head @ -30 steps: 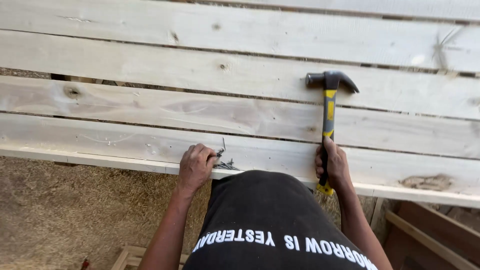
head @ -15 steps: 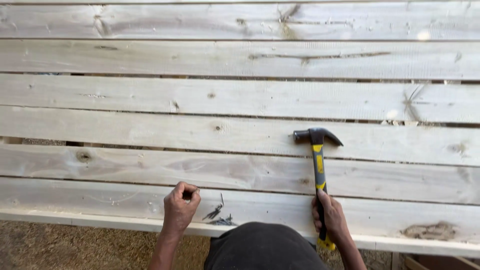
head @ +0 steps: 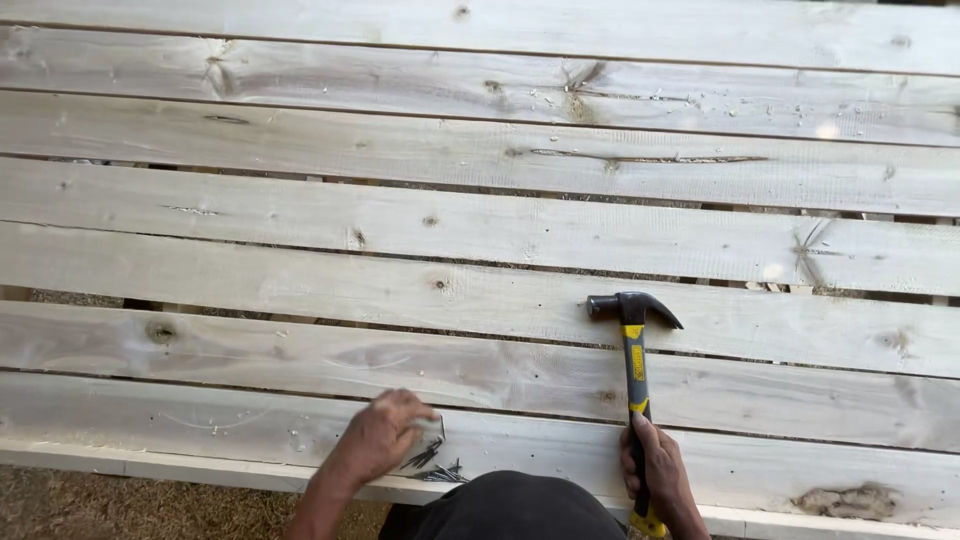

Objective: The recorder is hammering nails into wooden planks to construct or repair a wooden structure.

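Two hands are in my view, low at the near edge of the pale rough-sawn wooden plank surface (head: 480, 240). My right hand (head: 655, 465) is clenched round the lower grip of the black-and-yellow claw hammer (head: 634, 375), whose steel head rests flat on a plank further up, handle pointing back toward me. My left hand (head: 380, 437) is blurred as it sits over the small loose heap of dark steel nails (head: 432, 462) on the nearest plank; its fingers curl down onto them, but I cannot tell whether it has pinched one. I judge the hammer head-heavy and stiff, best held low on the rubbery grip, as it is. The nails look light, thin, sharp and prone to scatter, so I would pinch one by its shank.
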